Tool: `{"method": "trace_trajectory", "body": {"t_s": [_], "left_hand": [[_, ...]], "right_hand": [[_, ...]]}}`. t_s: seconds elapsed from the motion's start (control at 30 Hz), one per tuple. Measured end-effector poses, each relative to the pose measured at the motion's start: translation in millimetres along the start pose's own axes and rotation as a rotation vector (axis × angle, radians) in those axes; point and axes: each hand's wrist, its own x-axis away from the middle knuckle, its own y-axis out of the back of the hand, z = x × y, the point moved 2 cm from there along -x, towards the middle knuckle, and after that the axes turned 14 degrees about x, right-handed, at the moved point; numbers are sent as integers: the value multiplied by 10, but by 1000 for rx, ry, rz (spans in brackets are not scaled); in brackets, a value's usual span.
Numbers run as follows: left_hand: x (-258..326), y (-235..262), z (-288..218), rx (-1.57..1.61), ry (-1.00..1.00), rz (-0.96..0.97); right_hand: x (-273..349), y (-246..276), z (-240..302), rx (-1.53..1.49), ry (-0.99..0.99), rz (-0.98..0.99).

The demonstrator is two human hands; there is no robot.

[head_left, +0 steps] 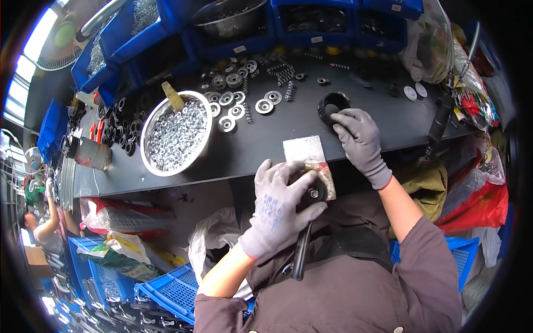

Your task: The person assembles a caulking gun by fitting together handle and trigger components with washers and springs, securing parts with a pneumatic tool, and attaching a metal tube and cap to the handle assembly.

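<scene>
My left hand, in a grey knit glove, is wrapped around a black tool part with a round head and a long black handle. A metal nut shows in the middle of that head. The part lies against a white-topped block with a worn, stained side at the bench's front edge. My right hand, gloved alike, has its fingers closed at the near rim of a black round cup over the bench. The fingertips partly cover the cup's inside.
A steel bowl of small nuts stands left on the dark bench. Behind lie metal washers and springs. Blue bins line the back. A hanging black power driver is at right. Another person works far left.
</scene>
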Motion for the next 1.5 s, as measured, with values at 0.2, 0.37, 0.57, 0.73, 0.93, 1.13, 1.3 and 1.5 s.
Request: {"method": "trace_trajectory", "body": {"t_s": [0.2, 0.37, 0.57, 0.73, 0.93, 1.13, 1.3, 1.5], "left_hand": [[41, -108, 172, 129, 42, 11], [80, -4, 236, 395, 215, 33], [-153, -32, 140, 247, 109, 160], [-123, 20, 101, 261, 137, 139], [-125, -62, 134, 302, 127, 73], [-27, -82, 231, 365, 60, 73], [-77, 41, 277, 521, 186, 71], [-71, -141, 257, 327, 56, 13]], "right_hand": [[85, 545, 444, -443, -158, 53], [50, 755, 725, -439, 357, 335], [89, 689, 670, -299, 443, 530], [-213, 836, 314, -397, 94, 289], [-679, 275, -812, 110, -150, 84], [-977, -156, -1591, 490, -94, 274], [-939, 257, -794, -111, -314, 166], [-328, 776, 566, -511, -89, 720]]}}
